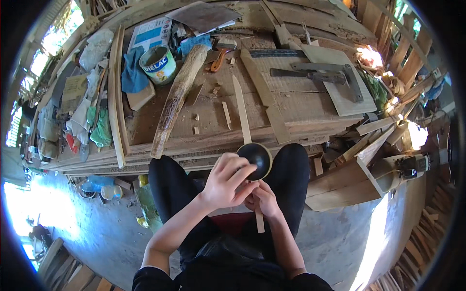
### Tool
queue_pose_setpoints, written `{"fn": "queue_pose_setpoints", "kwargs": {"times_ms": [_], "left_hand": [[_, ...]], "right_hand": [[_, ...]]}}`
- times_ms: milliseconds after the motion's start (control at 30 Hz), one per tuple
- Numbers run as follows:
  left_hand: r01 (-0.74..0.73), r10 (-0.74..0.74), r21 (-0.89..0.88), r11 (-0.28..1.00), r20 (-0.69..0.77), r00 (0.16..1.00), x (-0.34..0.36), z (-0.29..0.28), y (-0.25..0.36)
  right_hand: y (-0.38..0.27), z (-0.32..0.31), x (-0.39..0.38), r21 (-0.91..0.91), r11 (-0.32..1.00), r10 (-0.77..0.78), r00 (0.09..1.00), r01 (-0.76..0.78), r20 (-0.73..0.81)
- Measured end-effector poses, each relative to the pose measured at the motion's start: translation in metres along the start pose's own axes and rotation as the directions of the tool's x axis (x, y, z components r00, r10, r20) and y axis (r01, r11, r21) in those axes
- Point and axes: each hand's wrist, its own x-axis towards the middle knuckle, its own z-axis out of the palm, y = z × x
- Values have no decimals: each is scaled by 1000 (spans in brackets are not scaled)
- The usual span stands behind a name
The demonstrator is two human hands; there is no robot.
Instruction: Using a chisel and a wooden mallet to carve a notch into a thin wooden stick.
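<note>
The left forearm slants up and inward, its left hand (227, 178) half curled, fingertips at a black bowl (259, 157) between the knees (293, 162); its grip I cannot tell. Just below, the right hand (265, 200) pinches a wooden stick (260, 222).

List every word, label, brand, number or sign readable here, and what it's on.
Tin: large lettering, readable, but wording withheld.
White-and-blue sheet: apparent print, too small to read.
Brown sheet: apparent print, too blurred to read.
Dark strip: any markings too small to read.
Black round piece and wood strip at the hands: no text visible.
</note>
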Motion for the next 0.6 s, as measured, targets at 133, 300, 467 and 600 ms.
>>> {"fn": "queue_pose_setpoints", "kwargs": {"times_ms": [133,300,467,600], "left_hand": [[228,-229,47,973,5,974,10,14,-1],[217,-222,-72,973,-64,973,9,21,-18],[57,-57,10,998,3,998,6,24,-14],[46,-57,64,997,185,981,14,14,-10]], "right_hand": [[-4,-3,1,-16,1000,-26,998,27,64],[-13,-1,-1,56,998,5,997,-9,74],[-5,-6,5,-63,998,29,998,-27,47],[-1,-6,6,-4,996,-85,996,85,-42]]}}
